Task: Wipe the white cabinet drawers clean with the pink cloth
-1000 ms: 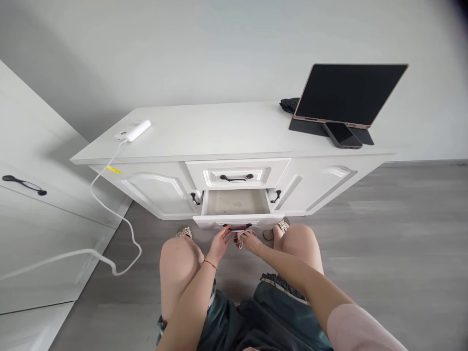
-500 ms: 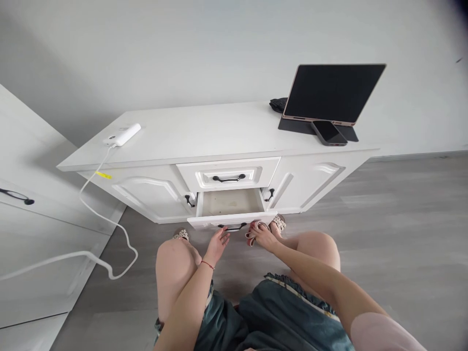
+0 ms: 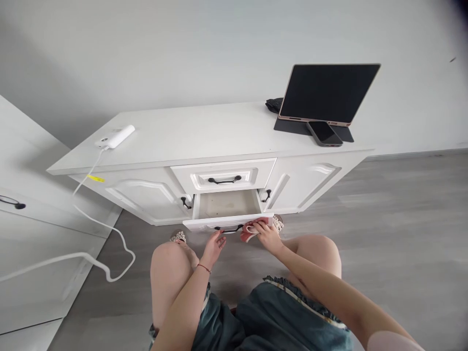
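Note:
My right hand (image 3: pixel 269 237) presses a red and white cloth (image 3: pixel 249 231) against the right part of the lower drawer's front (image 3: pixel 197 224). The cloth lies bunched under its fingers and partly covers the drawer front. My left hand (image 3: pixel 213 248), with a red string at the wrist, is at the left end of the black drawer handle (image 3: pixel 231 230). Its fingers are loosely bent and apart, with the fingertips at the handle; a firm grip does not show. The lower drawer stands pulled out, and its pale bottom (image 3: pixel 230 204) shows a few small specks.
Above is a closed upper drawer (image 3: pixel 224 176), with cabinet doors either side. On the cabinet top (image 3: pixel 190 131) are a propped tablet (image 3: pixel 329 92), a phone (image 3: pixel 324 133), a black folded item (image 3: pixel 273 105) and a white device (image 3: pixel 122 136) with a cable (image 3: pixel 122 239).
My right hand has spread the cloth higher onto the drawer front, where it was bunched lower before. The left hand has dropped slightly at the handle. The view has shifted a little.

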Demonstrator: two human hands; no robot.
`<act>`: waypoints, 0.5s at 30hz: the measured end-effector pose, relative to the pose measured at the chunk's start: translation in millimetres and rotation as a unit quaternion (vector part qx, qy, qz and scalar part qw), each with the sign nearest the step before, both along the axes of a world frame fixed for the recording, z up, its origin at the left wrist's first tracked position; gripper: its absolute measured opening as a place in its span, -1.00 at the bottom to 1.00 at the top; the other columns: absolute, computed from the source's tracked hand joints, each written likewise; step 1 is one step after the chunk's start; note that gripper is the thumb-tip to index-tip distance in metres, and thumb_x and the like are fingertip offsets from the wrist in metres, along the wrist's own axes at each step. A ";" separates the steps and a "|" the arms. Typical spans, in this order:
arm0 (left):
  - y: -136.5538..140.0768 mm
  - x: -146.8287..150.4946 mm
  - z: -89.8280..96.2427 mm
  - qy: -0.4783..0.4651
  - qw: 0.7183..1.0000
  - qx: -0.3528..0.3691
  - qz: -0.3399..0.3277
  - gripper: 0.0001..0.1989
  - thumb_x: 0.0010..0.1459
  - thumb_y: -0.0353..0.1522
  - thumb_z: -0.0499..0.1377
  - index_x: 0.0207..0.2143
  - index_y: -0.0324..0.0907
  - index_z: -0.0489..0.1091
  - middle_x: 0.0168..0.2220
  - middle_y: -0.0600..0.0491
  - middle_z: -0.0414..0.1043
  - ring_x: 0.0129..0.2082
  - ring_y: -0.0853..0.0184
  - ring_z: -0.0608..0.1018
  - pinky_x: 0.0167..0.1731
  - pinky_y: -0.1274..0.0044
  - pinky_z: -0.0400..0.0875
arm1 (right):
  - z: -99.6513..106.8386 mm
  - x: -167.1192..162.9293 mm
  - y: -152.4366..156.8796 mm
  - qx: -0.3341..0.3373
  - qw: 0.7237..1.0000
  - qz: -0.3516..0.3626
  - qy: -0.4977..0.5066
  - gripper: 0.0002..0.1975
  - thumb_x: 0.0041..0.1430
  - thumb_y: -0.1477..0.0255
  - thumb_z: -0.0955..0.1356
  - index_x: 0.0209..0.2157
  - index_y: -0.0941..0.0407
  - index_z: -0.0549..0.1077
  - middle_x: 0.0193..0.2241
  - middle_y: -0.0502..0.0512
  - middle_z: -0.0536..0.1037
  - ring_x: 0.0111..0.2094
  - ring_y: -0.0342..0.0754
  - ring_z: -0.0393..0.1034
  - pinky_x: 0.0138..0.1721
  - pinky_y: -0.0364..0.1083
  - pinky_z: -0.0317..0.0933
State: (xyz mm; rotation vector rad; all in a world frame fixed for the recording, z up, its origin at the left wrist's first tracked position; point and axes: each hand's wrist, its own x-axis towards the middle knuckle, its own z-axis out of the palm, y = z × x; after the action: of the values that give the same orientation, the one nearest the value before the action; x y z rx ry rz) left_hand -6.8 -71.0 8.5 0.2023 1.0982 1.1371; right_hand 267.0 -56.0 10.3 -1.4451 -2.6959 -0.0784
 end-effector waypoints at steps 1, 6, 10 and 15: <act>-0.3 0.1 -0.5 0.005 1.000 0.003 -0.001 -0.80 -0.10 -0.30 0.39 -0.37 -0.13 0.50 -0.17 0.01 0.54 -0.38 0.41 0.53 -0.23 0.49 0.42 | -0.9 -3.8 -0.5 -0.021 1.000 -0.009 -0.004 -0.68 0.28 0.54 0.24 -0.06 0.09 0.56 0.15 0.21 0.42 0.13 0.17 0.17 0.06 0.16 0.03; 2.3 3.1 -5.3 0.064 0.997 0.043 0.005 -0.72 -0.24 -0.33 0.46 -0.40 -0.15 0.54 -0.27 0.02 0.56 -0.32 0.38 0.54 -0.14 0.48 0.38 | 5.1 -15.4 -7.7 -0.165 0.984 -0.063 0.011 -0.63 0.29 0.52 0.21 0.03 0.07 0.51 0.12 0.24 0.41 0.15 0.22 0.10 0.10 0.21 -0.06; 12.5 6.0 -11.0 0.122 0.991 0.054 0.012 -0.72 -0.36 -0.34 0.49 -0.53 -0.18 0.52 -0.47 0.08 0.52 -0.38 0.37 0.50 -0.15 0.47 0.33 | 11.9 -18.0 -20.4 -0.236 0.969 -0.069 0.021 -0.62 0.28 0.53 0.19 -0.16 -0.04 0.61 -0.08 0.16 0.51 0.02 0.16 0.21 0.00 0.13 0.00; 29.4 5.5 -16.1 0.174 0.984 0.048 0.003 -0.69 -0.44 -0.34 0.51 -0.56 -0.23 0.54 -0.56 0.05 0.49 -0.46 0.34 0.47 -0.24 0.44 0.29 | 16.4 -29.4 -34.1 -0.293 0.954 -0.045 0.055 -0.55 0.21 0.61 0.20 -0.15 -0.12 0.61 -0.10 0.09 0.50 0.03 0.11 0.20 -0.03 0.08 -0.02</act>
State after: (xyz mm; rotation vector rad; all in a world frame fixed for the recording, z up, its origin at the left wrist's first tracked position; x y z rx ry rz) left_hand -1.3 -41.6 -7.5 0.4872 1.3520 1.1886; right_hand 237.6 -90.2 26.7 -1.6362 -2.6758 0.8361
